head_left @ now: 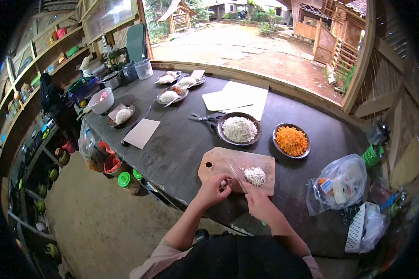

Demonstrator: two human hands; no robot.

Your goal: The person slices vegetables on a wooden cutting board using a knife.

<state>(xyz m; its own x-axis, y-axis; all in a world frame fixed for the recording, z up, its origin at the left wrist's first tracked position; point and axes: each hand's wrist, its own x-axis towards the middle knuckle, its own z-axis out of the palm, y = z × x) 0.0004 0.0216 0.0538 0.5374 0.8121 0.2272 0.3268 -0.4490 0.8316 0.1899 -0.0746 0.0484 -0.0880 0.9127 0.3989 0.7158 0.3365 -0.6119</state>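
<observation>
A wooden cutting board (pixel 213 162) with a round hole at its left lies near the table's front edge. My right hand (pixel 260 202) is closed round a knife (pixel 235 173), its blade pointing up and left over the board. Just left of the blade, at the board's lower edge, my left hand (pixel 215 189) has its fingers curled round a small pale piece, mostly hidden. White shreds (pixel 254 176) are heaped on the board's right part. Behind the board stand a bowl of white shreds (pixel 239 129) and a bowl of diced orange pieces (pixel 292 141).
Scissors (pixel 204 118) and white paper sheets (pixel 246 98) lie behind the board. Plates of white food (pixel 168 96) stand at the back left, brown paper (pixel 142 133) nearer. Plastic bags (pixel 342 181) and a white basket (pixel 356 228) are at the right.
</observation>
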